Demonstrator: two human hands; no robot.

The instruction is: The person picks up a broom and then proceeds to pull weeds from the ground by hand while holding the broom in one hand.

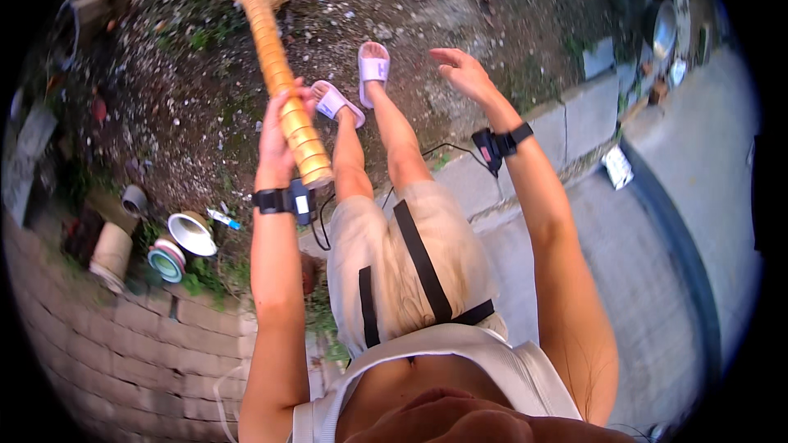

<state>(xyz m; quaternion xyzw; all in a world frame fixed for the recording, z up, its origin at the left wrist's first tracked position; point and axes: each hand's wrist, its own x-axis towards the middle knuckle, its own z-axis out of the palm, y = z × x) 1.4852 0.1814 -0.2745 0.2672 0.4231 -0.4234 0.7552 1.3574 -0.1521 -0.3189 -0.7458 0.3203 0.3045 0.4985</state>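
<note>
My left hand (276, 133) is wrapped around the yellow, ringed handle of a short broom (269, 45). Its flared tan head points away from me at the upper left, over the dirt, and the cut handle end sticks out toward me past my wrist. Whether the head touches the ground I cannot tell. On the other side, my right hand (466, 75) hangs in the air with nothing in it, its fingers stretched out. Each wrist wears a black strap with a small device, and a cable runs from each.
I stand on littered dirt (484, 0) in pink slides (373, 70). Left are a white bowl (192, 235), a green-rimmed bowl (167, 262), a clay pipe (110, 253) and brick paving (156, 344). Right are a concrete curb (589, 111), a white packet (617, 167) and a metal basin (665, 30).
</note>
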